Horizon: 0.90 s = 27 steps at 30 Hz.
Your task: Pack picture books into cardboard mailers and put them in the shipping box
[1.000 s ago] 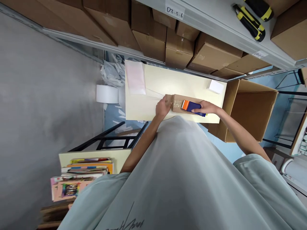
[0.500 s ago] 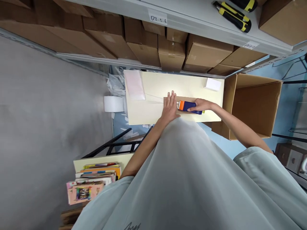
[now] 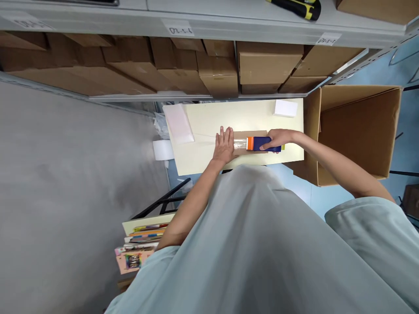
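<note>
Centre frame, the left hand (image 3: 224, 148) rests, fingers slightly spread, on the brown cardboard box (image 3: 249, 134), likely light, best braced at its ends, while the right hand (image 3: 278, 138) grips the blue-and-orange tape dispenser (image 3: 259, 143)!

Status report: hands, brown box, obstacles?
Left hand open against brown cardboard box. Right hand gripping blue-and-orange tape dispenser. Clear tape between. White rectangular box apart.
</note>
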Available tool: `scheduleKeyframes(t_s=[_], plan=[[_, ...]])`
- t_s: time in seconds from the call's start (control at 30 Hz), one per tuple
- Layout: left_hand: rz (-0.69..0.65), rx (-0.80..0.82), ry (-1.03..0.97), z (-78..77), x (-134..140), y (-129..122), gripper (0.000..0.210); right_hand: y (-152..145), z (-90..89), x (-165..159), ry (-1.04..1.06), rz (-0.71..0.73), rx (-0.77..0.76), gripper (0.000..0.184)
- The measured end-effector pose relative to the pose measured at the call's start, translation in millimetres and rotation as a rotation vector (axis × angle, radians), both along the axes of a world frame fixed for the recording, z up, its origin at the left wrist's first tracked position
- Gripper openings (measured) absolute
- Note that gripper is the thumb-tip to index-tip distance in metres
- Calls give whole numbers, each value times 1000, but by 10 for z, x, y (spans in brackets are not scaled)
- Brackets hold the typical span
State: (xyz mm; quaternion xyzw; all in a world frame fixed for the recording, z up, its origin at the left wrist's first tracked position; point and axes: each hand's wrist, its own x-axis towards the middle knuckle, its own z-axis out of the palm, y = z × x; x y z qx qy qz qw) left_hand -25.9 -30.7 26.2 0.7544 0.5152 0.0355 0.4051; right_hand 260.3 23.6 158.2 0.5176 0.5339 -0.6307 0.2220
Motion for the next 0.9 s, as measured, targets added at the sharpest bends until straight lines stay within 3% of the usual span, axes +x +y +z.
scheduleKeyframes(t_s=[0.2, 0.37, 0.63, 0.9], plan=[[-4, -41, 91, 69, 67, 45, 135, -2, 70, 847, -9, -3, -61, 68], [8, -72, 138, 113, 121, 79, 139, 29, -62, 1247, 47, 25, -80, 66], [-2, -98, 268, 163, 206, 103, 142, 92, -457, 1166, -34, 70, -51, 58], [35, -106, 268, 202, 252, 100, 140, -24, -423, 956, -124, 199, 121, 44]])
